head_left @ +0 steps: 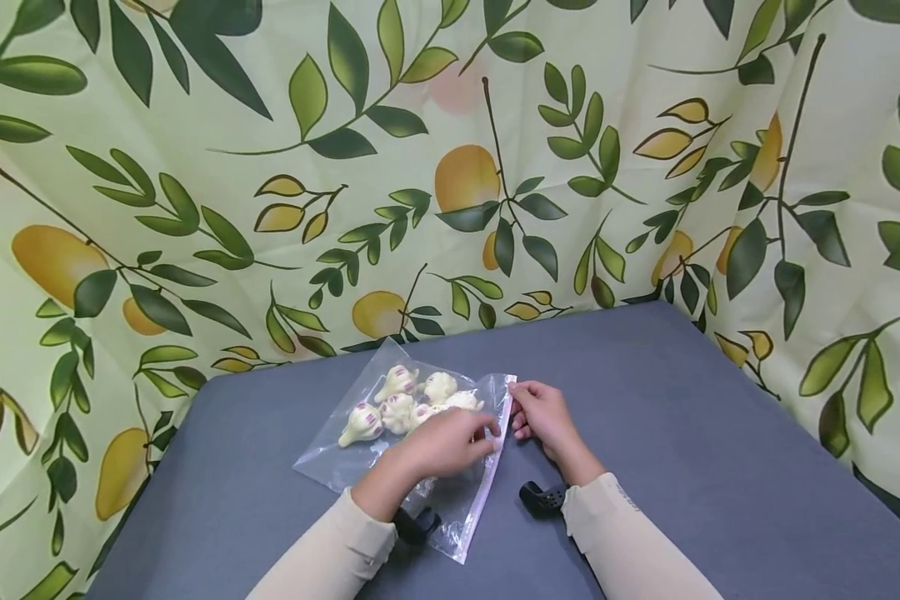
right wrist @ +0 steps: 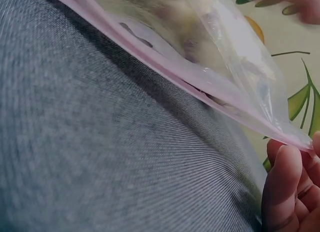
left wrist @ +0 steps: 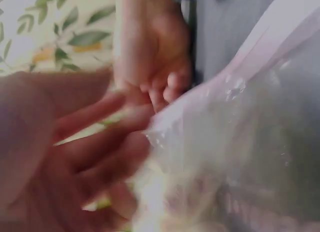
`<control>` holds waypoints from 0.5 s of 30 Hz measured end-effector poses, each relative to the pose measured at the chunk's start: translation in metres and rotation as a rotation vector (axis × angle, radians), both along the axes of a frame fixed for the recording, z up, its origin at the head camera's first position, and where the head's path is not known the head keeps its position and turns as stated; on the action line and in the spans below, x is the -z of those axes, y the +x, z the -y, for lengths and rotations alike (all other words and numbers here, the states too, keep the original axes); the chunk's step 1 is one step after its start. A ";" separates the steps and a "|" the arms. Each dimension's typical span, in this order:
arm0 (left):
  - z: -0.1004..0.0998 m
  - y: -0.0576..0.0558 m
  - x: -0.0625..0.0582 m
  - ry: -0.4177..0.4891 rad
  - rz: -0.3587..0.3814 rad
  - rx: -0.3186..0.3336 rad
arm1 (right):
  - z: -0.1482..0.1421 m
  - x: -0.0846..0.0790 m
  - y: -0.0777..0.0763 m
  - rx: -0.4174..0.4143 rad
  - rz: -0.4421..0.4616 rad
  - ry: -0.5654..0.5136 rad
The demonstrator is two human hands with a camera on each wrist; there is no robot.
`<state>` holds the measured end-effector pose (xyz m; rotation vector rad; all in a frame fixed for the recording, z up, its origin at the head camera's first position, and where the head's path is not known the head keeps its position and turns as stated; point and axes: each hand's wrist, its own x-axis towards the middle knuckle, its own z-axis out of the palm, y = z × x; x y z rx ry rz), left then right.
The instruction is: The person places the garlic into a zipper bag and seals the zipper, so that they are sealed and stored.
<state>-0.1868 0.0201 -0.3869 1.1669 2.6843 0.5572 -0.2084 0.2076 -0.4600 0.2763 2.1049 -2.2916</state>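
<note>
A clear zip bag (head_left: 322, 458) lies on the grey table with several garlic bulbs (head_left: 362, 423) inside, white with purple marks. Its pinkish zip strip (head_left: 482, 492) runs along the right side. My right hand (head_left: 546, 417) pinches the far end of that strip; in the right wrist view, thumb and fingers (right wrist: 282, 179) hold the bag's corner, and a narrow gap shows along the strip. Above the bag hovers my left hand (head_left: 453, 443), fingers loosely bent near the strip, partly covering the garlic. The left wrist view is blurred, and no hold by the left fingers shows there.
The grey tabletop (head_left: 690, 433) extends to the right of the bag. Behind and beside the table hangs a leaf-and-fruit patterned cloth (head_left: 390, 250). Black wrist devices sit at the left wrist (head_left: 417, 527) and the right wrist (head_left: 543, 500).
</note>
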 end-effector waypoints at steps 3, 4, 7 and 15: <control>-0.018 -0.024 -0.001 0.106 -0.108 -0.104 | -0.002 0.006 -0.004 0.011 -0.007 -0.004; -0.024 -0.031 0.000 0.125 -0.133 -0.131 | -0.002 0.006 -0.003 0.011 -0.010 -0.008; -0.038 -0.053 0.003 0.131 -0.157 -0.163 | -0.001 0.006 -0.003 0.009 -0.012 -0.026; -0.053 -0.091 0.019 0.115 0.044 -0.098 | -0.003 0.006 -0.003 0.002 -0.011 -0.042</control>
